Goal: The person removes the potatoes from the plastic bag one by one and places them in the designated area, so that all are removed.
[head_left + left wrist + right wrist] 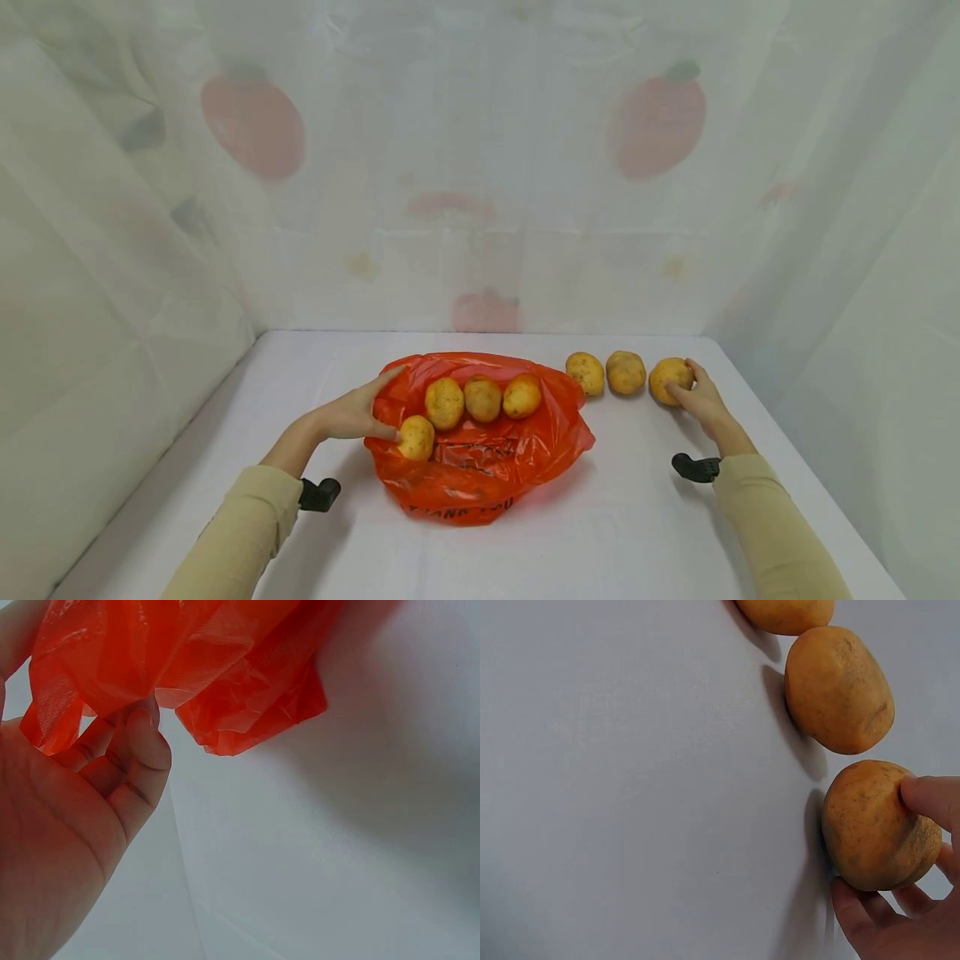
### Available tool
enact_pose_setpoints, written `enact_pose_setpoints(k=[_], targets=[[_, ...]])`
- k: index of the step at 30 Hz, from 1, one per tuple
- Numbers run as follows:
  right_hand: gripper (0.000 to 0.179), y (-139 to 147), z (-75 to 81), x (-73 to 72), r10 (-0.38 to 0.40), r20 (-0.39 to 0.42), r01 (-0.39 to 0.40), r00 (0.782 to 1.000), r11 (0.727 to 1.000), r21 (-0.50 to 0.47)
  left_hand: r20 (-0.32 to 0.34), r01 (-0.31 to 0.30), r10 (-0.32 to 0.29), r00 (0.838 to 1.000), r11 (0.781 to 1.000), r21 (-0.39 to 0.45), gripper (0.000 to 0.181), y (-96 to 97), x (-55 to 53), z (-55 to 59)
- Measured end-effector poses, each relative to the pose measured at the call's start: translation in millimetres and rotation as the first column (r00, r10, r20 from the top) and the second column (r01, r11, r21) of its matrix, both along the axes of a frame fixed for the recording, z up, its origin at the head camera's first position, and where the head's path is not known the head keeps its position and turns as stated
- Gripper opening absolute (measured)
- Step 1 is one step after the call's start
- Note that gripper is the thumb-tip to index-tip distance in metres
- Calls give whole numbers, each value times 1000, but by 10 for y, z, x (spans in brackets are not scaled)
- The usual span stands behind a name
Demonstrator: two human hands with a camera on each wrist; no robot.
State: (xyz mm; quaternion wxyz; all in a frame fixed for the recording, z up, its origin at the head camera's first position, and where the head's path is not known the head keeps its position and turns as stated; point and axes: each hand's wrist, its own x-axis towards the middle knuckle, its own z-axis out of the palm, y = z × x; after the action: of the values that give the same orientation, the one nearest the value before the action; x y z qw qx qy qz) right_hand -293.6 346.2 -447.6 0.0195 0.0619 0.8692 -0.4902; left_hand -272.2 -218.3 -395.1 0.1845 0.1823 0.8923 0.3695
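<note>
A red plastic bag point(551, 400) lies spread with its mouth wide, and several potatoes point(483, 398) show inside it. At its left rim my left hand point(352, 414) grips the bag, thumb beside the nearest potato point(416, 438). Seen from the left wrist, the fingers point(142, 761) curl against the bag's thin film point(225, 667). On the far right, my right hand point(703, 402) holds a potato point(877, 825) between thumb and fingers, right at the table surface. Two more potatoes, a middle one point(626, 372) and a left one point(585, 373), line up beside it.
The table point(600, 533) has a white cover. Pale curtains with printed fruit stand behind it point(480, 167) and along both sides. A dark wrist camera point(695, 468) juts inward from the right wrist, another point(319, 495) from the left.
</note>
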Motion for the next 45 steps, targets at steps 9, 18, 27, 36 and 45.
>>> enact_pose_setpoints(k=[9, 18, 27, 36, 45], targets=[[82, 23, -12, -22, 9, 15, -10, 1000, 1000, 16, -1, 3, -3, 1000, 1000, 10, 102, -2, 1, -13], [92, 61, -61, -41, 8, -15, -8, 1000, 1000, -30, -13, 9, -9, 1000, 1000, 3, 103, -3, -4, -9], [78, -11, 23, -48, -6, 15, 6, 1000, 1000, 2, -11, 4, -4, 1000, 1000, -5, 103, -7, -5, -6], [77, -42, 9, -67, -4, 11, 4, 1000, 1000, 3, -8, 2, -2, 1000, 1000, -9, 103, -13, -18, -14], [78, -55, 28, -51, -7, 33, 6, 999, 1000, 6, -3, -1, 1, 1000, 1000, -1, 102, -15, -4, 0]])
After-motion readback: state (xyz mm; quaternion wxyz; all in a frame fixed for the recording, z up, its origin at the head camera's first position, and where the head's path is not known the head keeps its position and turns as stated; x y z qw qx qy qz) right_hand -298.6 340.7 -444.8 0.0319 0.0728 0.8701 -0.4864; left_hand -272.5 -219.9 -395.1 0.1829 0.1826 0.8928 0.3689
